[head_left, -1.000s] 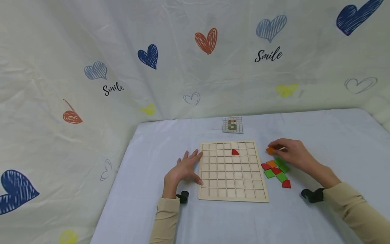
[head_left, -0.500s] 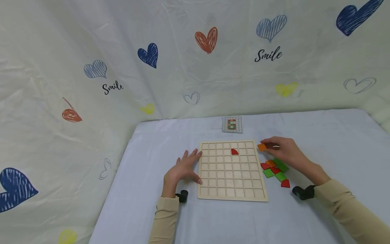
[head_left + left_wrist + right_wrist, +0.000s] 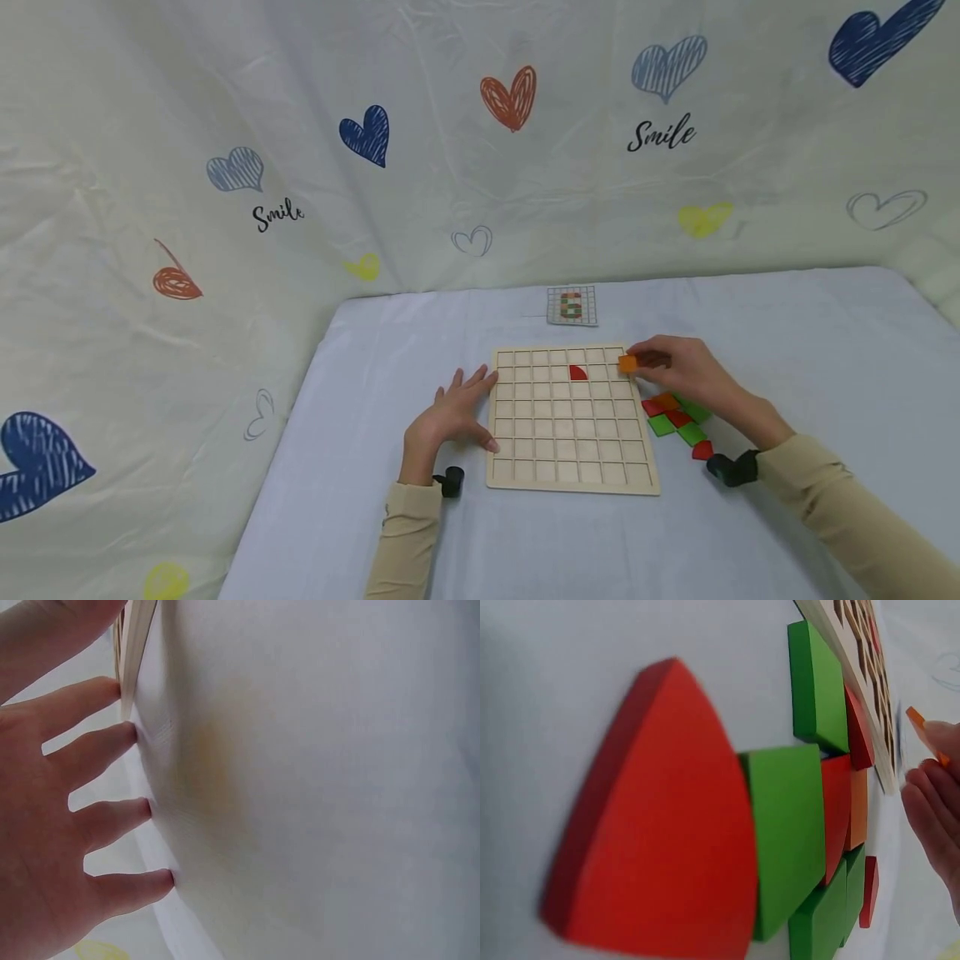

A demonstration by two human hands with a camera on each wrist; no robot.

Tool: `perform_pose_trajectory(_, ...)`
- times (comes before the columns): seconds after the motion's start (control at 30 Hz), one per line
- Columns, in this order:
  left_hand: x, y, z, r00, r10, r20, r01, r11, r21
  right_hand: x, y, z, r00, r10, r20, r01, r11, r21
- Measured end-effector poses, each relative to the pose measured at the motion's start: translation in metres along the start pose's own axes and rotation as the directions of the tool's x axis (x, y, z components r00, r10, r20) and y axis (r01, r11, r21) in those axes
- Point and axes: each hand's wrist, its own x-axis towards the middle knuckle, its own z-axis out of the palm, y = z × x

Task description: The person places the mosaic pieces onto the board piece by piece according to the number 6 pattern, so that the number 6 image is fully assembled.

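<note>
Between thumb and fingertips, my right hand (image 3: 686, 367) pinches an orange square tile (image 3: 627, 364) over the right edge of a wooden grid board (image 3: 543, 479), near its far corner. The right wrist view shows the same orange tile (image 3: 922, 731) edge-on. My left hand (image 3: 450, 421) lies at the board's left side, fingers spread, with thumb and a fingertip on the frame. In the left wrist view the hand's fingers (image 3: 97, 750) are extended, near the board's edge. One red quarter-circle tile (image 3: 577, 373) sits in a cell of the second row.
Loose green tiles (image 3: 662, 425), red tiles (image 3: 702, 451) and an orange tile (image 3: 666, 402) lie right of the board, partly under the right forearm. Behind the board lies a small pattern card (image 3: 572, 307). A printed cloth backdrop (image 3: 420, 200) rises past the table's far edge.
My right hand has carried the orange tile leftward from above the loose pieces to the board's right edge. The left hand has stayed in place.
</note>
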Motion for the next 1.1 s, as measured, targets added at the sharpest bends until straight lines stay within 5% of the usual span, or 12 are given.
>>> perform_pose_trajectory(1.1, 0.001, 0.002, 0.0, 1.0, -0.02, 0.013, 0.02, 1.0, 0.02, 0.031, -0.029, 0.035, 0.991, -0.114, 0.076, 0.114, 0.993, 0.009)
